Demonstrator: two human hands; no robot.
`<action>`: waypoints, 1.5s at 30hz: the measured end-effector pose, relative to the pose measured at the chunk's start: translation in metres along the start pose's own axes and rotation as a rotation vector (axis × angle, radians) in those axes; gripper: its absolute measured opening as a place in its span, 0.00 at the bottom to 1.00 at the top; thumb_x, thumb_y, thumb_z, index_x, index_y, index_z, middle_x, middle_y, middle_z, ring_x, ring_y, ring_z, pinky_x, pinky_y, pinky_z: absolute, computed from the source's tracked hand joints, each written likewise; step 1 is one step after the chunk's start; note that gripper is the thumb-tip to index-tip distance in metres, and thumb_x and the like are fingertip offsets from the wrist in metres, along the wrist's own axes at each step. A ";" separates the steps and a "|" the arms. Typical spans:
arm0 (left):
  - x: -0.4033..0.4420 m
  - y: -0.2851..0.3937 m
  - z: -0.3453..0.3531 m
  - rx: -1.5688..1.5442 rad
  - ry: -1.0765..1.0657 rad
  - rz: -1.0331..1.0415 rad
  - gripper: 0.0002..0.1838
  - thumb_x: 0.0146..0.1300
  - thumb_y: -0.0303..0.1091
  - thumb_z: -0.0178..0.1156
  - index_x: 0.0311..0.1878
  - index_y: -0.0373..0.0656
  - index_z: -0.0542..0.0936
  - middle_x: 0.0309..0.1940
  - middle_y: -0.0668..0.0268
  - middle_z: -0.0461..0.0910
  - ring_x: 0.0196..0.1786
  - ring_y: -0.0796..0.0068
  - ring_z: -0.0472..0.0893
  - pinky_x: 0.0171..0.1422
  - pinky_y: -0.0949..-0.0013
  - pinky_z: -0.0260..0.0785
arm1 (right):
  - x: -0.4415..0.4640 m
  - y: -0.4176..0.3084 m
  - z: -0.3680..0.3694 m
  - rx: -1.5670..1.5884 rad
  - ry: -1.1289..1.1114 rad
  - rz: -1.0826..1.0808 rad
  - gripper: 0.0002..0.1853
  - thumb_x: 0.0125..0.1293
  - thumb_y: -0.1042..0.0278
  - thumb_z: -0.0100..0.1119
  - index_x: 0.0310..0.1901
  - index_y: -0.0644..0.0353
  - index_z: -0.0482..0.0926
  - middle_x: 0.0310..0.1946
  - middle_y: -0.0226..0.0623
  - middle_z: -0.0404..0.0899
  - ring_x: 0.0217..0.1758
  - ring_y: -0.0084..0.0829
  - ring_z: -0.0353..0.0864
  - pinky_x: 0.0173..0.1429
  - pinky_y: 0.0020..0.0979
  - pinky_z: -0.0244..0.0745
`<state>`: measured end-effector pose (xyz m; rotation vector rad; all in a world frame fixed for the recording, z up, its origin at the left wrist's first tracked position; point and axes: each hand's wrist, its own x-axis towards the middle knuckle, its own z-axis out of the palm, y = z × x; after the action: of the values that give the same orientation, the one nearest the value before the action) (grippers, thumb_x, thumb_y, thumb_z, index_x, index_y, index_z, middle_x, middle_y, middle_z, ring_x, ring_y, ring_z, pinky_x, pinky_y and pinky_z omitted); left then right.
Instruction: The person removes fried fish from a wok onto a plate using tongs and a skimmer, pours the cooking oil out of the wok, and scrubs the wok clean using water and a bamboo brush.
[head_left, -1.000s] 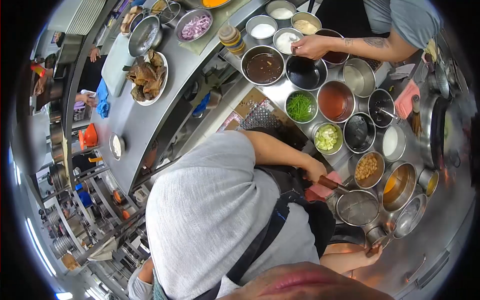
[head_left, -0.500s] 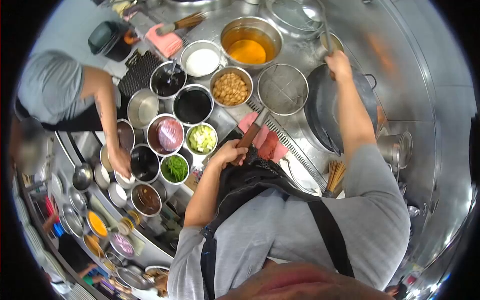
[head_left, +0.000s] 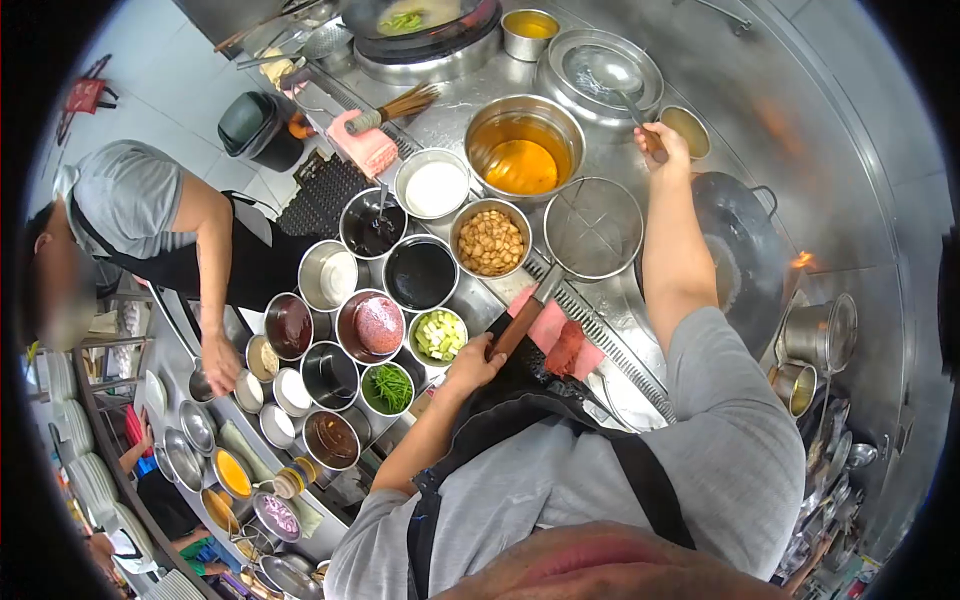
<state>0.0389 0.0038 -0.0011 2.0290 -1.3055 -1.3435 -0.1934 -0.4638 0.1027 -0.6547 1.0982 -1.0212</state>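
Note:
My left hand is closed around the brown wooden handle of a strainer, whose round mesh lies on the steel counter beside a wok. Farther forward, my right hand grips the wooden handle of a ladle, its bowl over a round steel pot at the back. A small steel cup stands just beyond that hand. Near the strainer are a pot of amber liquid and a bowl of brown cubes. Pink cloths lie under the strainer's handle.
A co-worker bends at the left, one hand over the bowls of powder. Bowls of chopped green vegetable, dark sauce and white powder crowd the counter. A second wok stands at the back; a flame shows at right.
The view has swung round toward the stove. My right hand has moved with the ladle from beside the wok to the back pot. The co-worker's hand has moved away from the white powder.

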 end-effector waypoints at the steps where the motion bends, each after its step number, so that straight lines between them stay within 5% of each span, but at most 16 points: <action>1: -0.002 0.007 -0.002 0.005 0.077 0.064 0.27 0.58 0.41 0.63 0.58 0.36 0.75 0.53 0.47 0.77 0.55 0.49 0.78 0.60 0.57 0.70 | -0.010 -0.006 -0.006 0.033 -0.004 0.005 0.05 0.58 0.76 0.59 0.33 0.67 0.74 0.29 0.45 0.79 0.22 0.32 0.77 0.24 0.25 0.73; 3: -0.006 0.028 -0.003 0.069 0.255 0.233 0.22 0.57 0.32 0.64 0.54 0.34 0.76 0.47 0.47 0.79 0.51 0.48 0.79 0.56 0.56 0.71 | -0.036 -0.013 -0.021 0.083 0.019 -0.039 0.05 0.57 0.75 0.59 0.33 0.67 0.75 0.29 0.45 0.80 0.23 0.32 0.78 0.24 0.24 0.73; 10: 0.017 0.068 0.064 0.192 0.084 0.443 0.17 0.55 0.33 0.64 0.45 0.32 0.78 0.40 0.44 0.80 0.45 0.45 0.80 0.51 0.52 0.73 | -0.186 -0.056 -0.106 0.099 0.053 -0.076 0.05 0.57 0.77 0.59 0.34 0.70 0.76 0.27 0.46 0.80 0.23 0.34 0.78 0.24 0.30 0.72; 13: 0.054 0.042 0.128 0.475 0.130 0.477 0.36 0.56 0.49 0.60 0.55 0.22 0.70 0.50 0.31 0.73 0.49 0.31 0.76 0.60 0.52 0.70 | -0.251 -0.061 -0.153 -0.047 0.131 -0.143 0.04 0.58 0.77 0.58 0.34 0.69 0.77 0.29 0.46 0.81 0.24 0.32 0.79 0.25 0.29 0.73; 17: 0.056 0.069 0.141 0.237 0.065 0.090 0.35 0.49 0.52 0.65 0.52 0.30 0.74 0.47 0.38 0.79 0.53 0.43 0.79 0.59 0.54 0.71 | -0.306 -0.051 -0.229 -0.005 0.127 -0.183 0.05 0.58 0.75 0.58 0.35 0.67 0.77 0.31 0.44 0.81 0.24 0.31 0.79 0.25 0.29 0.73; 20: 0.069 0.056 0.154 0.385 0.118 0.098 0.32 0.48 0.50 0.66 0.50 0.35 0.75 0.46 0.43 0.80 0.51 0.46 0.80 0.58 0.53 0.71 | -0.341 -0.048 -0.279 -0.089 0.102 -0.174 0.08 0.58 0.75 0.59 0.39 0.68 0.75 0.32 0.44 0.81 0.23 0.31 0.78 0.24 0.29 0.72; 23: 0.050 0.073 0.159 0.453 0.097 0.143 0.30 0.47 0.46 0.68 0.51 0.40 0.72 0.48 0.48 0.79 0.52 0.47 0.79 0.58 0.53 0.71 | -0.364 -0.041 -0.321 -0.213 0.208 -0.182 0.27 0.56 0.75 0.59 0.58 0.75 0.67 0.31 0.43 0.81 0.21 0.30 0.77 0.23 0.30 0.71; 28: 0.045 0.059 0.176 0.506 0.161 0.165 0.34 0.46 0.47 0.70 0.54 0.42 0.71 0.49 0.49 0.79 0.53 0.49 0.79 0.58 0.54 0.71 | -0.414 -0.039 -0.375 -0.491 0.315 -0.194 0.31 0.53 0.72 0.62 0.59 0.74 0.69 0.28 0.41 0.80 0.21 0.30 0.78 0.25 0.32 0.72; 31: 0.072 0.023 0.163 0.114 0.091 0.167 0.38 0.44 0.44 0.75 0.57 0.37 0.72 0.51 0.50 0.80 0.48 0.56 0.83 0.53 0.59 0.75 | -0.440 -0.015 -0.415 -0.913 0.403 -0.230 0.28 0.55 0.74 0.61 0.60 0.69 0.72 0.32 0.42 0.80 0.25 0.35 0.79 0.29 0.34 0.74; 32: 0.068 0.019 0.160 -0.316 -0.041 0.171 0.31 0.49 0.40 0.72 0.55 0.35 0.74 0.47 0.58 0.82 0.42 0.62 0.83 0.48 0.62 0.76 | -0.457 -0.005 -0.420 -0.902 0.413 -0.230 0.28 0.55 0.74 0.61 0.60 0.69 0.72 0.32 0.42 0.80 0.25 0.35 0.79 0.29 0.34 0.74; 34: 0.004 0.077 0.141 -0.816 -0.175 0.045 0.29 0.56 0.33 0.67 0.61 0.41 0.70 0.44 0.62 0.81 0.39 0.68 0.81 0.40 0.68 0.74 | -0.494 0.026 -0.435 -1.310 0.574 -0.579 0.32 0.53 0.73 0.59 0.63 0.63 0.68 0.35 0.57 0.79 0.35 0.51 0.82 0.41 0.45 0.76; 36: 0.002 0.068 0.123 -1.187 -0.461 0.092 0.29 0.59 0.38 0.64 0.64 0.44 0.69 0.48 0.61 0.79 0.40 0.68 0.79 0.38 0.71 0.71 | -0.517 0.075 -0.454 -1.322 0.661 -0.520 0.32 0.54 0.74 0.58 0.64 0.63 0.67 0.38 0.58 0.78 0.39 0.54 0.80 0.44 0.48 0.75; 40: -0.034 0.123 0.130 -1.180 -0.315 -0.004 0.31 0.60 0.40 0.63 0.66 0.48 0.67 0.51 0.60 0.76 0.41 0.68 0.76 0.40 0.71 0.70 | -0.559 0.168 -0.474 -1.318 0.746 -0.347 0.35 0.55 0.78 0.53 0.68 0.62 0.61 0.43 0.57 0.75 0.41 0.57 0.78 0.46 0.50 0.75; 41: -0.032 0.132 0.131 -1.070 -0.354 0.028 0.23 0.60 0.38 0.63 0.58 0.45 0.73 0.41 0.62 0.80 0.40 0.69 0.78 0.41 0.71 0.70 | -0.569 0.189 -0.474 -1.351 0.768 -0.299 0.36 0.55 0.79 0.53 0.68 0.62 0.60 0.42 0.56 0.75 0.41 0.57 0.78 0.46 0.51 0.75; 43: -0.008 0.145 0.137 -0.975 -0.495 0.089 0.06 0.62 0.29 0.60 0.42 0.43 0.76 0.28 0.68 0.76 0.20 0.78 0.70 0.22 0.73 0.61 | -0.593 0.227 -0.474 -1.402 0.740 -0.214 0.37 0.54 0.79 0.52 0.70 0.60 0.58 0.45 0.55 0.74 0.41 0.58 0.78 0.45 0.50 0.76; 45: -0.002 0.170 0.158 -0.860 -0.413 0.085 0.04 0.64 0.30 0.59 0.34 0.43 0.75 0.23 0.68 0.73 0.19 0.76 0.69 0.20 0.70 0.58 | -0.615 0.244 -0.464 -1.375 0.742 -0.179 0.36 0.56 0.79 0.52 0.70 0.57 0.59 0.46 0.54 0.73 0.41 0.57 0.78 0.44 0.51 0.76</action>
<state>-0.1811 -0.0522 0.0464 1.1372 -0.7136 -1.9072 -0.6102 0.2179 -0.0181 -1.5262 2.4588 -0.5054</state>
